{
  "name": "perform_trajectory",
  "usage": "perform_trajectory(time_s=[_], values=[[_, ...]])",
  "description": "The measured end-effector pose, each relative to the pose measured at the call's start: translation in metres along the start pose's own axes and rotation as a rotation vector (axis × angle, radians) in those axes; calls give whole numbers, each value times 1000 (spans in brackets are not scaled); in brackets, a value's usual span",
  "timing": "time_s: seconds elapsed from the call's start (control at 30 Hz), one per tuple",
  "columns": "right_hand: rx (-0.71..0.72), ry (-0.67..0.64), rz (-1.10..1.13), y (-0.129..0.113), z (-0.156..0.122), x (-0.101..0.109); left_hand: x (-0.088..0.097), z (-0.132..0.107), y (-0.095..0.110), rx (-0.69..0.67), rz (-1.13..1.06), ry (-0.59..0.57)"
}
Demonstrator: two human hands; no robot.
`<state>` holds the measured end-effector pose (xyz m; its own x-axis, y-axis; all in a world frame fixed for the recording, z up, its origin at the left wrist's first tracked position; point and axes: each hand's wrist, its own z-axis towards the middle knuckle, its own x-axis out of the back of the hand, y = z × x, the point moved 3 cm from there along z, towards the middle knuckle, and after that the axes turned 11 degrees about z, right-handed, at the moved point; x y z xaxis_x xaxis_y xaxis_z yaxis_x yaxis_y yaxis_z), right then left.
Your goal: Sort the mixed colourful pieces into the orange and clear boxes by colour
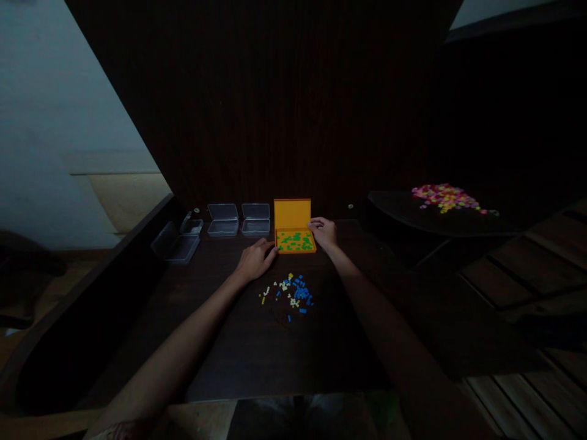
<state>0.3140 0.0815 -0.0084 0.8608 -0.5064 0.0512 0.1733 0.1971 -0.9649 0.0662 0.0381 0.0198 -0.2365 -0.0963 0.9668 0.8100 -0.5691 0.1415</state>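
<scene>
A yellow box (292,214) stood open on the dark table (257,360), green pieces (297,237) inside.
Half-curled, the left hand (255,258) touched its left side, the right hand (324,232) its right; I couldn't tell whether either gripped. Level, steady handling seemed wisest. Loose blue bricks (301,292) in front could hinder sliding; clear cases (255,228) stood left.

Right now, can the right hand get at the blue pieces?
Probably yes: the right hand is at the yellow box, and the blue pieces lie loose on the tabletop, with nothing visible standing between.
</scene>
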Motion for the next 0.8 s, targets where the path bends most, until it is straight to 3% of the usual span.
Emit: perform_trajectory(time_s=[0.37,0.6,0.8], values=[[-5,61,-59,0,7,1,-4,16,-9,-4,-113,65],[-36,83,14,5,-2,13,9,11,-21,181,60,381],[-53,-51,151,-4,-22,20,5,12,-25,187,142,257]])
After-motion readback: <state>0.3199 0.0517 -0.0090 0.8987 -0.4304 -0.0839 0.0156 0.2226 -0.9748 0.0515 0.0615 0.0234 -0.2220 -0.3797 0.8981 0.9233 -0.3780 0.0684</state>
